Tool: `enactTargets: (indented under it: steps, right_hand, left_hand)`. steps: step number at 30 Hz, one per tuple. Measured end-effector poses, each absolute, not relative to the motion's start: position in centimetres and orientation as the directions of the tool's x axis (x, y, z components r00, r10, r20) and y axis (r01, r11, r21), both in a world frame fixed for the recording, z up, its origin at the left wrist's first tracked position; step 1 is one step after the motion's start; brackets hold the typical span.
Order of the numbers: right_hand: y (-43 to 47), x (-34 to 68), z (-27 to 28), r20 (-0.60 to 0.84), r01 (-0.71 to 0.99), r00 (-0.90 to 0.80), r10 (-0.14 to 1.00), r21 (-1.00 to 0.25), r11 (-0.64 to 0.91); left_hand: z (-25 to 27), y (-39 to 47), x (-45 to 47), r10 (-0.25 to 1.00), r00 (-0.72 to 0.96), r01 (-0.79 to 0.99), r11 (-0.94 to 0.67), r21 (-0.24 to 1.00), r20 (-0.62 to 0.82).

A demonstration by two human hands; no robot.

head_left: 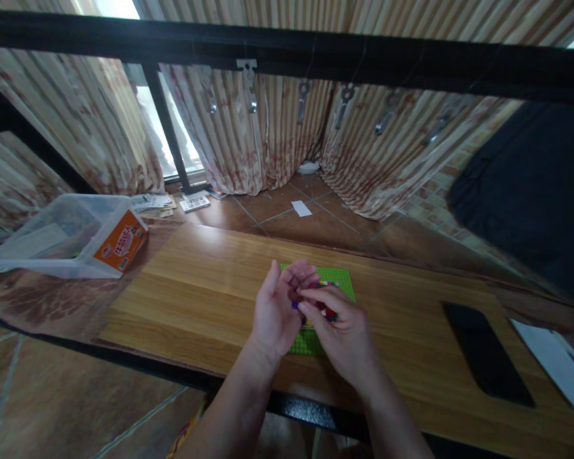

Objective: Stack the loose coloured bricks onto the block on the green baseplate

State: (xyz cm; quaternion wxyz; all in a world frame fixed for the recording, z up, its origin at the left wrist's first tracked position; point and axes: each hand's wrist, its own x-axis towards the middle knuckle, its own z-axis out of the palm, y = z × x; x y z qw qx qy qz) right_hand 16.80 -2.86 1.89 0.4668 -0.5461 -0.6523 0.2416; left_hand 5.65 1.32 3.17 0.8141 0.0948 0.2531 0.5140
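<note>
My left hand (pixel 278 312) is turned palm up and cupped, its fingers slightly curled above a green studded baseplate (pixel 310 345). Small purple building bricks (pixel 295 305) show in the palm; how many is unclear. Thumb and forefinger of my right hand (pixel 342 328) pinch together over that palm, right at the purple bit. Beneath the hands, the baseplate carries small colourful bricks (pixel 331 315) in red, yellow, white and pink, partly hidden by the right hand.
The wooden board (pixel 196 280) lies on the table under the baseplate. A black phone-like slab (pixel 488 354) and white paper (pixel 552 363) are on the right. A clear plastic bin (pixel 71 220) with an orange label stands at left. A dark metal bar (pixel 287 48) crosses in front of curtains.
</note>
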Motion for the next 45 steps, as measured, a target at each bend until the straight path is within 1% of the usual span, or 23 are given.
enactTargets:
  steps: [4,7,12,19,22,25,27,30,33,40,45]
  right_hand:
    - [-2.8,15.9,1.6,0.315,0.554,0.026,0.949,-0.795,0.248]
    - [-2.8,16.2,1.7,0.313,0.547,-0.006,0.950,-0.794,0.265]
    - [-2.9,17.1,2.2,0.297,0.496,-0.054,0.953,-0.821,0.283]
    - [-2.9,17.3,2.0,0.285,0.503,-0.064,0.956,-0.818,0.278]
    - [-2.6,18.7,1.7,0.314,0.522,0.021,0.949,-0.813,0.257]
    - [-2.1,20.7,0.8,0.366,0.603,0.167,0.916,-0.773,0.199]
    - [-1.8,21.7,-0.1,0.396,0.650,0.205,0.895,-0.739,0.178]
    - [-1.3,22.0,-1.2,0.413,0.663,0.210,0.886,-0.726,0.182]
    - [-0.9,21.6,-1.8,0.417,0.654,0.209,0.885,-0.732,0.190]
    - [-0.7,21.8,-1.9,0.427,0.682,0.205,0.881,-0.708,0.185]
    - [-0.5,21.8,-2.3,0.399,0.636,0.212,0.892,-0.749,0.184]
  left_hand:
    - [3.2,1.0,6.0,0.911,0.324,-0.760,0.412,0.502,-0.255]
    - [3.1,0.9,6.1,0.930,0.296,-0.753,0.366,0.547,-0.216]
    - [3.0,0.9,6.0,0.935,0.293,-0.758,0.355,0.548,-0.200]
    - [3.0,0.9,6.2,0.944,0.278,-0.776,0.331,0.537,-0.180]
    - [2.6,1.3,6.0,0.949,0.207,-0.772,0.308,0.556,-0.238]
    - [1.7,1.9,5.8,0.925,0.061,-0.687,0.311,0.656,-0.374]
    - [1.1,2.1,5.7,0.902,-0.013,-0.606,0.336,0.721,-0.432]
    - [0.4,2.2,5.9,0.896,-0.060,-0.535,0.344,0.772,-0.440]
    - [0.2,2.1,6.2,0.905,-0.075,-0.513,0.325,0.794,-0.420]
    - [0.0,2.0,6.2,0.908,-0.029,-0.490,0.351,0.798,-0.418]
    - [0.1,2.1,6.2,0.905,-0.014,-0.495,0.362,0.790,-0.424]
